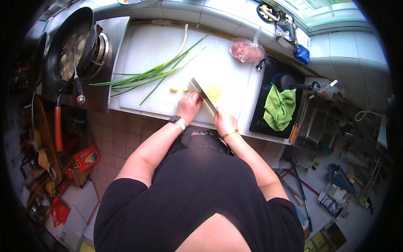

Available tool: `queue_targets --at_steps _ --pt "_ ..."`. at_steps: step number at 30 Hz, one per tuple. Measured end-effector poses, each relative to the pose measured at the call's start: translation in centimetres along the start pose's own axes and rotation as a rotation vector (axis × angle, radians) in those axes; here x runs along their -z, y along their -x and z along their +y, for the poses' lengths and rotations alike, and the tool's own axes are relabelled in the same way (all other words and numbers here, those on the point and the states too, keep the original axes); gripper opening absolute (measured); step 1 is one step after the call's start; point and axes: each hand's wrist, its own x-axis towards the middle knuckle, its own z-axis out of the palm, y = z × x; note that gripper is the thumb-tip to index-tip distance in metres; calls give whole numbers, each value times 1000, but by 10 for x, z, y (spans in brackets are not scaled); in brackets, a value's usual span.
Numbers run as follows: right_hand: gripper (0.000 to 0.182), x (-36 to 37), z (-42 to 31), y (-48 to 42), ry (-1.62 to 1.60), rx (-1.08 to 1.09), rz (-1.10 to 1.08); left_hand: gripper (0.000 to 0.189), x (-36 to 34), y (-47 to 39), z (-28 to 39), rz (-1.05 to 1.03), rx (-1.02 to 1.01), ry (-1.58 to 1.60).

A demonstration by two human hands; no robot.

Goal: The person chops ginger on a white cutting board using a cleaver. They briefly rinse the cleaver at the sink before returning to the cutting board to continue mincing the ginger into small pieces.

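A kitchen knife (203,95) is in my right hand (225,120), its blade slanting up and left over the white cutting board (148,41). My left hand (190,105) is at the blade's left side with curled fingertips; whatever lies under them is hidden. Finely chopped yellowish pieces, which look like ginger or garlic (214,92), lie right of the blade. Two small pale yellow pieces (173,89) sit left of it, beyond my left hand. Several long spring onions (157,71) stretch across the board's left part. A knotted clear bag of minced meat (247,50) rests at the far right.
At the left, a black wok (89,28) holding food in liquid and a metal utensil (76,75) stands by a gas burner (100,55). A green cloth (280,108) lies on a black cooktop (261,91) at the right, beside a metal sink (311,123).
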Motion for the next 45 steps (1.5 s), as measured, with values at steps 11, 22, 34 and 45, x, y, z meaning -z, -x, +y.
queue_targets --at_steps 11,22,34,45 --pt "14 19 -6 0 -74 3 -23 18 10 4 2 10 10 95" --pt "18 -4 7 -23 -95 35 12 15 7 2 1 4 -65 61" --pt "20 27 65 -14 0 53 -81 37 50 -12 -20 42 68 12" --pt "18 36 61 -11 8 27 213 51 3 -34 11 -68 -79 -118"
